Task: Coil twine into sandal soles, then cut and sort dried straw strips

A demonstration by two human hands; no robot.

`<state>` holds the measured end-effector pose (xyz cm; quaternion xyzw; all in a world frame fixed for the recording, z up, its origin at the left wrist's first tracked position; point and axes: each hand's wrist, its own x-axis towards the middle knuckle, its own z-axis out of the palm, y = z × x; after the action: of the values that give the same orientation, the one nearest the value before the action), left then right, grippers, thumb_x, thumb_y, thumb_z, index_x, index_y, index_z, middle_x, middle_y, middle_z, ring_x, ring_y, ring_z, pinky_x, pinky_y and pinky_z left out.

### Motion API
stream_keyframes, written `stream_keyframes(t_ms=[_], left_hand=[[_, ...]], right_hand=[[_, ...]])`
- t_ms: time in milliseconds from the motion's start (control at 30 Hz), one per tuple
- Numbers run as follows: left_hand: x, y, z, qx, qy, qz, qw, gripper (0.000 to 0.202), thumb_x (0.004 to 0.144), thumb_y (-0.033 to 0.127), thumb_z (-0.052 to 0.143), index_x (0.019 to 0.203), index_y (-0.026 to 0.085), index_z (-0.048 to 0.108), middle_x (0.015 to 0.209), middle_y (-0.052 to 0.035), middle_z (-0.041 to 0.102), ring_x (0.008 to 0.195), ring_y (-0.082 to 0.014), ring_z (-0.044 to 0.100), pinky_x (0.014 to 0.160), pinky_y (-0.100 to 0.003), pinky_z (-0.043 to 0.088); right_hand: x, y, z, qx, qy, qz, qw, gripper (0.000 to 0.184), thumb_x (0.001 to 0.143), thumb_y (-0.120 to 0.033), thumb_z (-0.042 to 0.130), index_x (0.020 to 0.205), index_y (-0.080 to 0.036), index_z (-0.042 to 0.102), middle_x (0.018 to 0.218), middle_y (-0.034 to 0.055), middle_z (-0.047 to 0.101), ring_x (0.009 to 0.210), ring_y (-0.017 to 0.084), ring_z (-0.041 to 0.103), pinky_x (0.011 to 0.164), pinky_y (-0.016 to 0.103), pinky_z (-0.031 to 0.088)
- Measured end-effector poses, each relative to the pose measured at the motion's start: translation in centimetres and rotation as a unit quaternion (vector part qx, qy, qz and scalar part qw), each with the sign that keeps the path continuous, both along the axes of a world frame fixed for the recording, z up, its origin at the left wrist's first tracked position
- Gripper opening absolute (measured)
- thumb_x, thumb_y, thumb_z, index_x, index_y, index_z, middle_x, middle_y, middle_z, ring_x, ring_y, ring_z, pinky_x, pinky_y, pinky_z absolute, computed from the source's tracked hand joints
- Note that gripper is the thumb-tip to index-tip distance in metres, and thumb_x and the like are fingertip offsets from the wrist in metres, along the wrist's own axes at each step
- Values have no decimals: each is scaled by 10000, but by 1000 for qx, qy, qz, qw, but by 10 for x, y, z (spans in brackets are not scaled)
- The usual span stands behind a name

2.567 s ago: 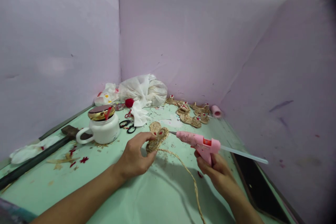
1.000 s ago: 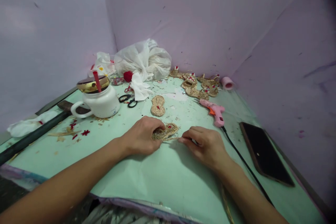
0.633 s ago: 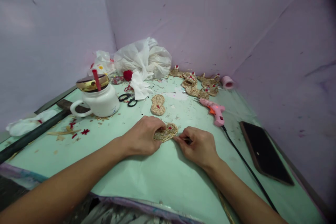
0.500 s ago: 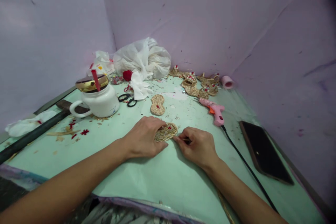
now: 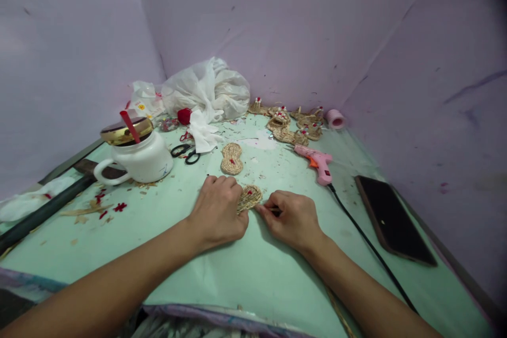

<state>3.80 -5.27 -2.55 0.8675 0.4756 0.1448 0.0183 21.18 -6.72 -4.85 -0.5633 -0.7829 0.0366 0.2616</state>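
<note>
Fingers of the left hand (image 5: 219,208): curled over, gripping the left end of one braided straw piece (image 5: 250,197), red-dotted, on the green tabletop (image 5: 253,274). Beyond that hand: one flat figure-eight piece (image 5: 232,158), lying apart. Right hand (image 5: 293,219): thumb and forefinger pinched on straw cord (image 5: 275,210) at the braided straw piece's right edge (cannot tell if tips touch it). Farther right: pink glue gun (image 5: 317,161); dark phone (image 5: 396,219), flat.

Left hand (image 5: 219,208) palm-down, right hand (image 5: 295,220) near, fingers (image 5: 274,199) in a pinch
</note>
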Motion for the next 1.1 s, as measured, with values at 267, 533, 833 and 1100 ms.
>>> stream_keyframes(t_ms=[267,533,833,1100], left_hand=[[-6,-2,8,-41,-21,-18,999,300,648,201,524,936,152,592,819,-80,631,796,-239,556,787,-394,371],[-14,9,9,-99,-37,-34,994,178,756,198,472,708,182,642,780,-45,622,771,-181,563,715,-304,404],[-12,8,9,-101,-30,-21,994,188,757,206,485,647,179,635,764,-40,606,767,-176,557,729,-315,401],[-13,7,11,-95,-23,-31,995,206,763,206,463,658,180,638,768,-34,606,765,-172,556,733,-327,383]], right_hand=[[2,-1,0,18,19,23,999,211,725,-297,574,552,-177,557,549,2,599,498,104,502,489,230,263],[3,-5,0,68,-12,70,995,149,762,-278,574,667,-198,657,587,2,632,550,118,545,508,243,267],[5,-7,2,132,5,147,980,193,752,-260,585,581,-171,594,494,-12,551,474,96,469,494,243,263],[-1,-3,-3,131,5,70,989,243,727,-260,595,511,-168,533,465,-15,539,444,88,456,463,237,225]])
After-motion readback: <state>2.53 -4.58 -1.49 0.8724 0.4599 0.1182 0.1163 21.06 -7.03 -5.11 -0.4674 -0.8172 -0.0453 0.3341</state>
